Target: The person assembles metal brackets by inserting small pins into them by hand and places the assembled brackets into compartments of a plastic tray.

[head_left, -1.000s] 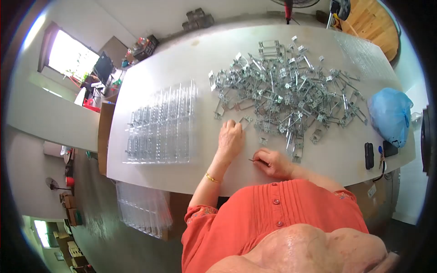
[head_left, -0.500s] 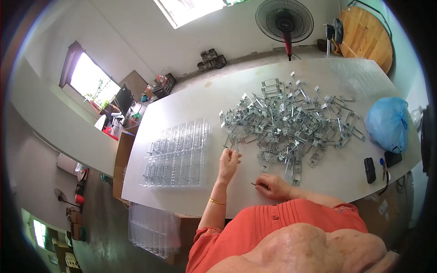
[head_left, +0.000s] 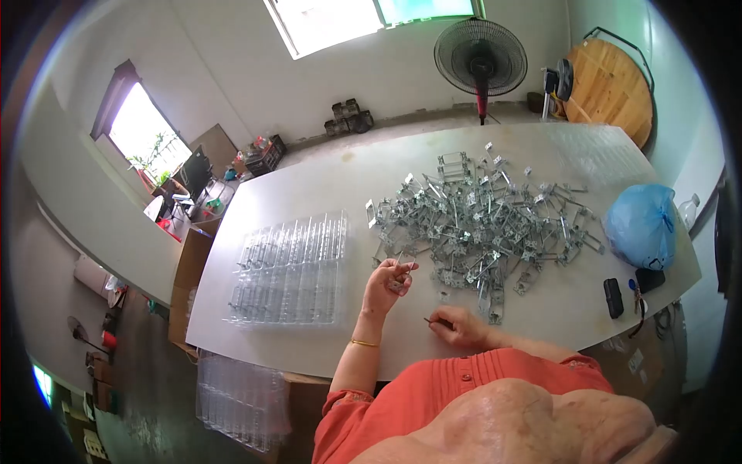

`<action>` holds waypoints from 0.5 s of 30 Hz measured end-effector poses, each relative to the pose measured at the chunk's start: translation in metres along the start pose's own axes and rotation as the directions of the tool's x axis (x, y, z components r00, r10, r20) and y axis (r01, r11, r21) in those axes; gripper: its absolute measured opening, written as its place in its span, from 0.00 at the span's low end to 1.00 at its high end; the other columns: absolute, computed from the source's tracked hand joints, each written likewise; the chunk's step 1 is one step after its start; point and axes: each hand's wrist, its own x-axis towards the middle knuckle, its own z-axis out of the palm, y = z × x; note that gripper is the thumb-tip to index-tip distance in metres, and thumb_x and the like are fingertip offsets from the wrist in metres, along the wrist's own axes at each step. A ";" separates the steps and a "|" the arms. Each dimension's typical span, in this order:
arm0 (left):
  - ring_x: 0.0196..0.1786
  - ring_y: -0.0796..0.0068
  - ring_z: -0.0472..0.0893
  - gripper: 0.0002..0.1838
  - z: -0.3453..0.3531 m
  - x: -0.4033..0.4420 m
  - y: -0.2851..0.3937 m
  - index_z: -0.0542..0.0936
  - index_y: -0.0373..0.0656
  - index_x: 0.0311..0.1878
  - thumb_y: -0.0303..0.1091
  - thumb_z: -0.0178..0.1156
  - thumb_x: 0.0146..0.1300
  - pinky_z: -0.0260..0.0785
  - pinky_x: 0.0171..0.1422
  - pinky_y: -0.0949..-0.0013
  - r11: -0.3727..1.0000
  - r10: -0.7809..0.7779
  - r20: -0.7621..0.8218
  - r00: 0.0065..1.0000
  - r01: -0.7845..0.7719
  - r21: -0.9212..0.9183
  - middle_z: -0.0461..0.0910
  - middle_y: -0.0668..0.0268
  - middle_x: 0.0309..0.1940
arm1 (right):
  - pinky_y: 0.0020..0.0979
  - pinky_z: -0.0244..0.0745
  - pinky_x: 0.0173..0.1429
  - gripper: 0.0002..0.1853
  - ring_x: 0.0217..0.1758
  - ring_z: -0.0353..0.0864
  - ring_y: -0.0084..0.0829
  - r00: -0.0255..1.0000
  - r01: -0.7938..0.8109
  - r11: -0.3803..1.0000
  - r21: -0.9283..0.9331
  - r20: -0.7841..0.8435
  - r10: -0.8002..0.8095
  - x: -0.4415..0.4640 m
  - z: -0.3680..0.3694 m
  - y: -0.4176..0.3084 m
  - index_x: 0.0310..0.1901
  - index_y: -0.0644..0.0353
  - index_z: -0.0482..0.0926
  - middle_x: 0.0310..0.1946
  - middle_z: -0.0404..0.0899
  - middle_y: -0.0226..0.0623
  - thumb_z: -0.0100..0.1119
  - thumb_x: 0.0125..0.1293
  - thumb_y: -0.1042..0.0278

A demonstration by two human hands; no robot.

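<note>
My left hand point(head_left: 384, 288) is raised just off the near left edge of a pile of metal brackets point(head_left: 479, 216). Its fingers are closed on one small shiny metal bracket point(head_left: 397, 284), partly covered by the fingers. Lower and to the right, my right hand point(head_left: 457, 328) rests on the table with the fingers curled round a thin dark rod point(head_left: 429, 320); the rest of the rod is hidden in the palm. To the left lies a clear plastic tray point(head_left: 290, 271) with metal parts in several of its slots.
A blue plastic bag point(head_left: 640, 226) sits at the right of the table point(head_left: 309, 189), near a black case point(head_left: 613, 298) and some keys point(head_left: 635, 288). More clear trays point(head_left: 241, 398) lie on a box below the near left edge. A fan point(head_left: 481, 58) stands beyond.
My left hand has turned over and come away from the pile's edge, showing the metal bracket in its fingers. My right hand stays on the table. The view has shifted slightly.
</note>
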 end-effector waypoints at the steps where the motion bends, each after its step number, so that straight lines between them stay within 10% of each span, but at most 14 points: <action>1: 0.30 0.69 0.80 0.07 -0.002 -0.001 -0.002 0.75 0.43 0.42 0.36 0.55 0.74 0.65 0.26 0.75 1.000 -0.009 0.025 1.000 0.010 -0.014 0.84 0.44 0.50 | 0.38 0.73 0.39 0.05 0.34 0.79 0.39 1.000 -0.010 1.000 0.009 0.004 0.010 0.000 0.001 0.001 0.41 0.62 0.80 0.33 0.79 0.41 0.66 0.68 0.73; 15: 0.34 0.65 0.80 0.15 -0.011 -0.004 -0.017 0.75 0.41 0.37 0.41 0.55 0.81 0.72 0.34 0.70 0.995 -0.001 -0.057 0.998 0.006 0.096 0.84 0.42 0.51 | 0.41 0.74 0.38 0.06 0.34 0.81 0.43 0.998 -0.034 0.998 0.054 0.056 0.031 0.004 -0.010 0.005 0.42 0.61 0.78 0.33 0.80 0.42 0.64 0.70 0.69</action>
